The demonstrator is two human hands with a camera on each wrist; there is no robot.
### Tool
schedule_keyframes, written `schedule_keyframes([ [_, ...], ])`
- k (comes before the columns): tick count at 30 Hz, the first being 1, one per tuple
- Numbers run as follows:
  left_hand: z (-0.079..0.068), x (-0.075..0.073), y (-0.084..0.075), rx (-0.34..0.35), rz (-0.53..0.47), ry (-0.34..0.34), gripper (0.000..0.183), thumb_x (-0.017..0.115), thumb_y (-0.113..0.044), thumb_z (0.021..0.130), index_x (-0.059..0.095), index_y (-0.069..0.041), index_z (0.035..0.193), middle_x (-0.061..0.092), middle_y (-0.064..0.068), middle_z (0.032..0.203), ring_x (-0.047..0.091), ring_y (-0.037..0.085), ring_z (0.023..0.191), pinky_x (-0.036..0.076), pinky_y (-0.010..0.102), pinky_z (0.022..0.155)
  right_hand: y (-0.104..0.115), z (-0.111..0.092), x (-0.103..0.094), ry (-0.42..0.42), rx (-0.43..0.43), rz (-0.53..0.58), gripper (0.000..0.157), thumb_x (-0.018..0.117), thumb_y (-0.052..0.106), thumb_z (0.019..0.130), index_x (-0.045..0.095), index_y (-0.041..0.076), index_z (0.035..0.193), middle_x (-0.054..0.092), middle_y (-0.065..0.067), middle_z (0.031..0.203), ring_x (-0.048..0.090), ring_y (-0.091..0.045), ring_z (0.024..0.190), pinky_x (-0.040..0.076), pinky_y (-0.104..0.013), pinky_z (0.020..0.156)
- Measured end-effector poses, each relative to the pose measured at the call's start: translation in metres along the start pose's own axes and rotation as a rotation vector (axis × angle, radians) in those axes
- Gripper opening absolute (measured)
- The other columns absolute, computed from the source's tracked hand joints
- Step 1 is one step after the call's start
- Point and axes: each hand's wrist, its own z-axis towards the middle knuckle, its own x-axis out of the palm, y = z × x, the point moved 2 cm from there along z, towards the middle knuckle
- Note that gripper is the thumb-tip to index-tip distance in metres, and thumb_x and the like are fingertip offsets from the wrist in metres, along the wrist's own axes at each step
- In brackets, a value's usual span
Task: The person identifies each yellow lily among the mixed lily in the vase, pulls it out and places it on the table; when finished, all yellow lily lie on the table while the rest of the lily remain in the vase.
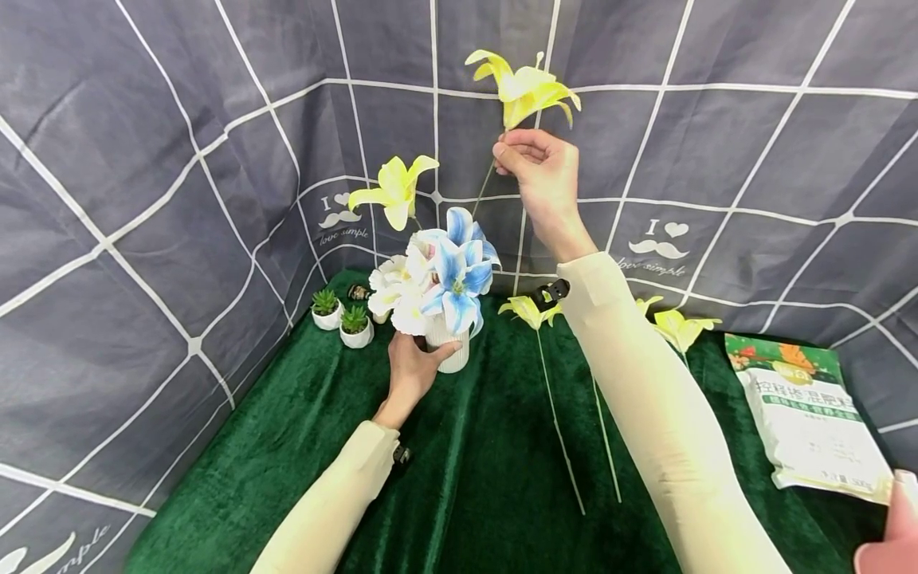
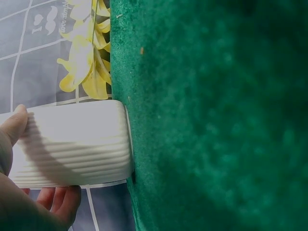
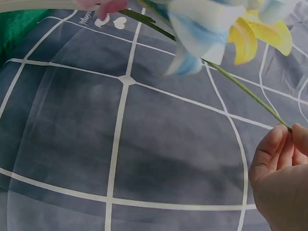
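Note:
In the head view, my right hand [image 1: 541,175] pinches the stem of a yellow lily [image 1: 527,92] just below its bloom, high above the vase. The thin stem [image 3: 245,91] slants down behind the blue lilies [image 1: 462,275]; its lower end is hidden. My left hand [image 1: 413,367] grips the ribbed white vase [image 2: 82,144], thumb on one side and fingers on the other. White flowers [image 1: 402,291] and the blue lilies crowd the vase's mouth. Another yellow lily [image 1: 394,191] rises from the bunch at the left.
Two small potted succulents [image 1: 355,327] stand left of the vase. More yellow lilies [image 1: 534,312] lie on the green cloth [image 1: 502,478] to the right. Beyond them is a white and green bag [image 1: 810,422]. A pink object [image 1: 896,534] shows at the lower right corner. Grey gridded fabric [image 1: 717,143] hangs behind.

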Motion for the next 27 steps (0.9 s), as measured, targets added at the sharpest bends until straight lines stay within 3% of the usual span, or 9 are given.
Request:
schedule_keyframes([
  [9,0.000,0.000,0.003,0.046,-0.025,-0.021,0.075,0.092,-0.027,0.073,0.054,-0.012,0.136,0.062,0.013,0.130,0.064,0.029,0.119,0.057,0.047,0.096,0.020,0.004,-0.016,-0.075,-0.074,0.074,0.011,0.075,-0.007,0.084,0.073,0.003,0.082,0.073,-0.003,0.079,0.066,-0.014,0.063,0.057,-0.024,0.067],
  [15,0.000,0.000,0.004,0.024,-0.014,-0.022,0.073,0.093,-0.028,0.072,0.054,-0.010,0.132,0.063,0.013,0.126,0.066,0.029,0.116,0.057,0.047,0.094,0.030,0.004,-0.028,-0.133,-0.089,0.109,0.009,0.076,-0.006,0.084,0.072,0.002,0.085,0.072,-0.004,0.077,0.065,-0.015,0.063,0.056,-0.025,0.068],
  [27,0.000,0.000,0.007,0.018,-0.016,-0.010,0.072,0.092,-0.028,0.073,0.054,-0.009,0.130,0.063,0.015,0.123,0.067,0.031,0.111,0.058,0.047,0.092,0.055,0.003,-0.056,-0.249,-0.130,0.291,0.011,0.078,-0.012,0.079,0.070,-0.005,0.083,0.069,-0.009,0.070,0.061,-0.020,0.058,0.053,-0.027,0.065],
])
